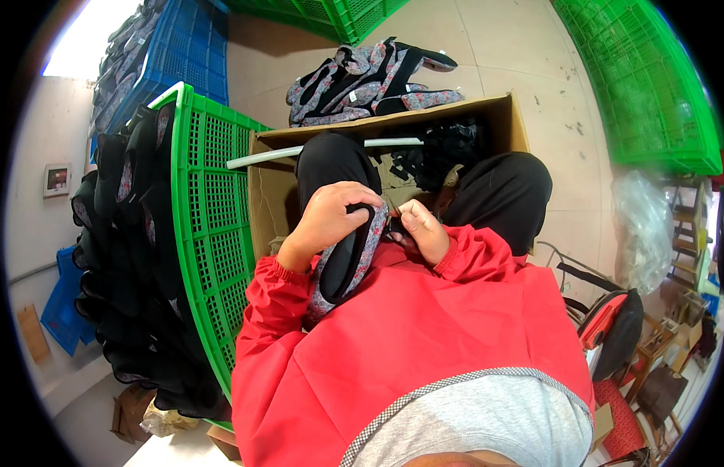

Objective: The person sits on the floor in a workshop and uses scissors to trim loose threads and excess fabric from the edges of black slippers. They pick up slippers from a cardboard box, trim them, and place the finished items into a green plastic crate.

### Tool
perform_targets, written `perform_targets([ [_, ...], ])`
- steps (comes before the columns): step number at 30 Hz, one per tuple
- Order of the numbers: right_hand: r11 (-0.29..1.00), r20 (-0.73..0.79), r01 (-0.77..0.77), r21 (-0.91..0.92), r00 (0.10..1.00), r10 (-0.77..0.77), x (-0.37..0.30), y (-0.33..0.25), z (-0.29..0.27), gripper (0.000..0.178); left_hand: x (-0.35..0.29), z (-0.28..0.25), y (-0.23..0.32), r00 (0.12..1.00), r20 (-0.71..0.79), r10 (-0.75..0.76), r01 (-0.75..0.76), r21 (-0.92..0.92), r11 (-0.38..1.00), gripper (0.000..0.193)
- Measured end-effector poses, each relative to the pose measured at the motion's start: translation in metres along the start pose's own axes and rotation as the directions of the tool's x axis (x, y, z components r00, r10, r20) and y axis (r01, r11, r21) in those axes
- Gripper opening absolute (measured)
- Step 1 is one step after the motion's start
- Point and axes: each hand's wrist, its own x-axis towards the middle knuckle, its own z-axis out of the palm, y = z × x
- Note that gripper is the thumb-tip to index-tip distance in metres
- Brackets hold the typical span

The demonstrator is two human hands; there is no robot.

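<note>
My left hand is closed around the upper end of a cloth slipper, black with a grey floral border with red flecks, lying against my lap. Its lower end rests on my red smock. Beside the slipper's upper edge, my right hand is closed in a pinch on a small dark tool with a thin pointed tip. My fingers hide most of that tool, so its exact kind does not show.
An open cardboard box with black scraps stands before my knees, a white rod across it. Beyond lies a pile of floral-and-black slippers. A green crate and stacked black slippers are left; another green crate is right.
</note>
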Motion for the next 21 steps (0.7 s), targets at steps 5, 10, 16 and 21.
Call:
perform_targets([
  [5,0.918,0.059,0.201,-0.34,0.979,-0.193,0.001,0.003,0.01,0.029,-0.017,0.027,-0.004,0.951,-0.308,0.003,0.009,0.035,0.999,0.028],
  [10,0.766,0.007,0.187,-0.615,0.973,-0.232,0.001,0.001,0.017,0.03,-0.017,0.035,-0.004,0.927,-0.374,-0.004,0.023,0.045,0.999,0.028],
  [16,0.772,-0.031,0.179,-0.61,0.968,-0.249,0.003,0.0,0.023,0.026,-0.016,0.036,-0.004,0.925,-0.38,-0.001,0.021,0.05,0.999,0.027],
  [21,0.765,-0.051,0.171,-0.62,0.965,-0.257,0.005,0.002,0.022,0.023,-0.015,0.036,-0.004,0.926,-0.378,-0.005,0.025,0.049,0.998,0.026],
])
